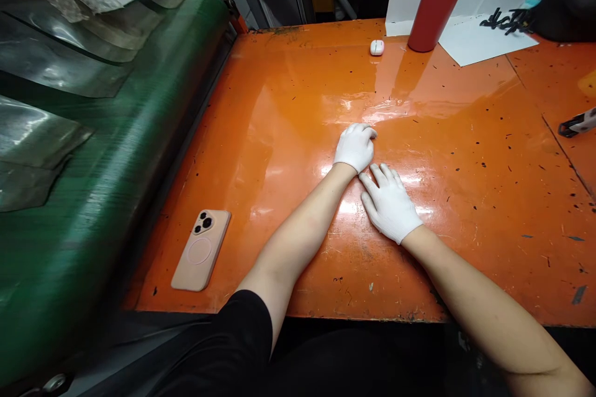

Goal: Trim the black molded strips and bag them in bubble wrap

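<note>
My left hand, in a white glove, rests near the middle of the orange table. Its fingers are partly bent and turned to the right, with a small gap at the front; I see nothing held in it. Just below and to the right, my right hand, gloved the same way, lies palm down with its fingers spread on the glossy surface. Its fingertips come close to my left wrist.
A green conveyor belt runs along the left, carrying clear plastic sheets. A beige phone lies at front left. Toward the back are a small white case, a red bottle, white paper and black ties. A cutter-like tool lies right.
</note>
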Demonstrator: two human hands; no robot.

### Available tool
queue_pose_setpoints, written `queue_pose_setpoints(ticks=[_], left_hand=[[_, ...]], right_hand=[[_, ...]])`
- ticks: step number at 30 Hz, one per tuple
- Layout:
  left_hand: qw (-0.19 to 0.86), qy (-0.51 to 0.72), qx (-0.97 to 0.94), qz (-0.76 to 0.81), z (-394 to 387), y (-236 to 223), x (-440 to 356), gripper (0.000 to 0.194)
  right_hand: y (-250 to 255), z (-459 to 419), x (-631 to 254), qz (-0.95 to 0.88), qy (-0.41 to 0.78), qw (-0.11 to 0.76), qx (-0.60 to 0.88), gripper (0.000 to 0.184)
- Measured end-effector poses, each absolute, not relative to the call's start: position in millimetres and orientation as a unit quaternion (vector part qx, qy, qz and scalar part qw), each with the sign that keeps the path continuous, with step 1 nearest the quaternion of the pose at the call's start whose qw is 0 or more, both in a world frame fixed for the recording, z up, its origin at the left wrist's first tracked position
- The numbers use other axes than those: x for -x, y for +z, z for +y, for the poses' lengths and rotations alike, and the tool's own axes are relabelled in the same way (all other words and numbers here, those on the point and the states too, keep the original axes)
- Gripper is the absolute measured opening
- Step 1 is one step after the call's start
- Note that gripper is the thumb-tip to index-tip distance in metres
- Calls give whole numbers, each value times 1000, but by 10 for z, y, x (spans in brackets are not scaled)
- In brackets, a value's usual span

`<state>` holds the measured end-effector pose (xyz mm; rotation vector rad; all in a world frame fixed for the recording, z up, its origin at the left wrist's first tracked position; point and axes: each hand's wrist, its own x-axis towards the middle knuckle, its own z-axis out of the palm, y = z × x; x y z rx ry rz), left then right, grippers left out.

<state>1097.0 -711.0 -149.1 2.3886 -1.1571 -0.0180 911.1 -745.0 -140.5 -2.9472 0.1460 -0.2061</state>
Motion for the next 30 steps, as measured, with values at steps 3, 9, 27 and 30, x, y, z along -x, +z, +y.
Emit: queue_pose_setpoints(ticks=[3, 9, 27, 30], left_hand=[[238, -9, -874, -423, -7110, -1490, -10971, 38], [239, -3, -873, -424, -7110, -1496, -10971, 38], [244, -3, -872, -424, -7110, -1502, -10973, 38], [242, -4, -873, -424, -7110, -1503, -10973, 38]], right_hand=[[-1390, -7448, -9114, 48, -64, 88, 993, 54], [-1402, -7449, -9113, 46, -68, 89, 993, 54], [-1428, -7445, -9108, 56, -63, 101, 991, 55], [-1439, -7443, -9104, 59, -70, 107, 990, 55]])
